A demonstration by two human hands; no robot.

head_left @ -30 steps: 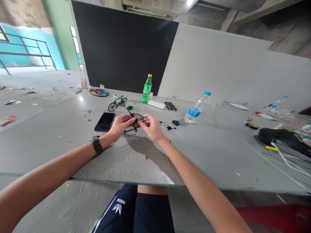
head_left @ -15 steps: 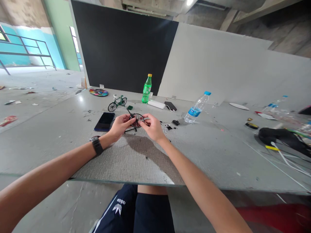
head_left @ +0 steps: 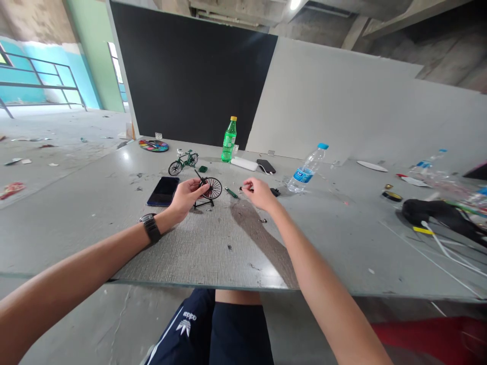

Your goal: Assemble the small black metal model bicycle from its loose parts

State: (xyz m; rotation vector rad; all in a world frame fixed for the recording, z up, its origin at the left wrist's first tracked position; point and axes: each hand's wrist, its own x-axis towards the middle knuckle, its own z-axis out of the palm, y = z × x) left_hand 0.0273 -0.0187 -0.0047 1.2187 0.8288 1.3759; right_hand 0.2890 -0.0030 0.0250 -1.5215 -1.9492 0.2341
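Observation:
My left hand (head_left: 187, 196) is closed on a black model bicycle part (head_left: 213, 188), a frame piece with a spoked wheel, held just above the table. To its right, my right hand (head_left: 259, 193) has its thumb and forefinger pinched together beside some small black parts; whatever is between the fingertips is too small to make out. A small green piece (head_left: 231, 192) lies on the table between the wheel and my right hand. Farther back stands a green model bicycle (head_left: 183, 162), with a little green block (head_left: 203, 169) next to it.
A dark phone (head_left: 163, 191) lies left of my left hand. Behind are a green bottle (head_left: 229, 140), a white power bank (head_left: 244, 163) and a paint palette (head_left: 153, 145). A clear water bottle (head_left: 307, 169) stands at right, with tape (head_left: 391, 196) and cables beyond.
My right hand has left the wheel and moved right to the small black parts. The green piece now shows on the table. My left hand still holds the bicycle part, shifted slightly left.

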